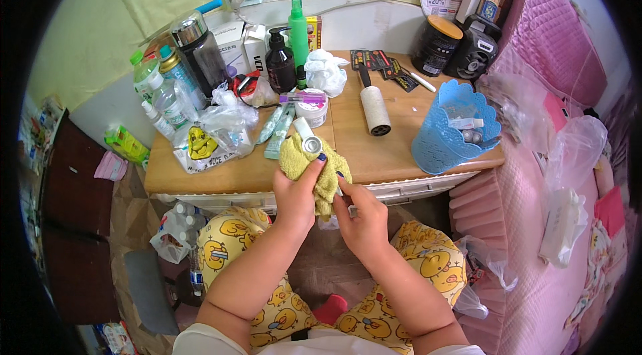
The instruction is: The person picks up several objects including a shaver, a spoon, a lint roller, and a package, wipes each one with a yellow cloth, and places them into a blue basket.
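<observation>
My left hand (295, 198) grips a yellow-green terry cloth (327, 189) together with a small white device (303, 129). The device has a round, silver-rimmed part, and its lower end is hidden by the cloth. My left thumb presses just below that ring. At the cloth's right edge, the fingers of my right hand (365, 218) pinch the fabric and what looks like a thin white piece, mostly covered. Both hands are in front of the wooden tabletop's (346, 159) near edge, above my lap. Green slim packets (277, 136) and a white round jar (312, 113) stand just beyond.
A lint roller (376, 110) lies on the right half of the tabletop, near a blue openwork basket (434, 136) holding small items. Plastic bags (225, 129), bottles and a dark pump bottle (280, 65) crowd the left. A pink-covered bed (531, 234) stands at right.
</observation>
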